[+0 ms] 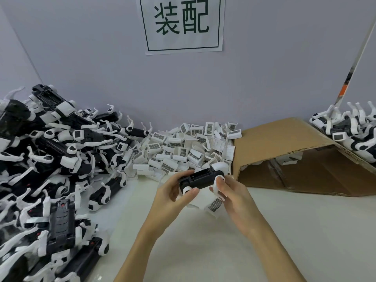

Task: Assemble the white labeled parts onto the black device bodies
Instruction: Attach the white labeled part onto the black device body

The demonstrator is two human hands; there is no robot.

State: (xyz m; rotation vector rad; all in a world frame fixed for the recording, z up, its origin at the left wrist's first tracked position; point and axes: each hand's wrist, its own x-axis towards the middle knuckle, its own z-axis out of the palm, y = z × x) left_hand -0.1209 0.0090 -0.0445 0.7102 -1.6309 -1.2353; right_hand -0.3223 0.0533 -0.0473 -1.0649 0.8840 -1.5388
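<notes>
a: so, we grip the black device body [196, 179] above the table [284, 231], left hand [173, 190] curled round it

b: and our right hand [230, 192] pinches the white labeled part [215, 204] under its end

A heap of device bodies [50, 169] fills the left side of the table [295, 231], and a heap of labeled parts [189, 147] lies at the back centre against the wall [264, 78], touching the first heap. To the right of the parts lies a flattened cardboard box [284, 159], with more bodies [350, 131] piled on its far right edge. Near the middle, in front of the parts, both hands hold one body [196, 179] above the table, the left hand [173, 190] at its left end and the right hand [234, 192] at its right, with a labeled part [215, 205] just below it; a sign [181, 23] hangs on the wall behind.
</notes>
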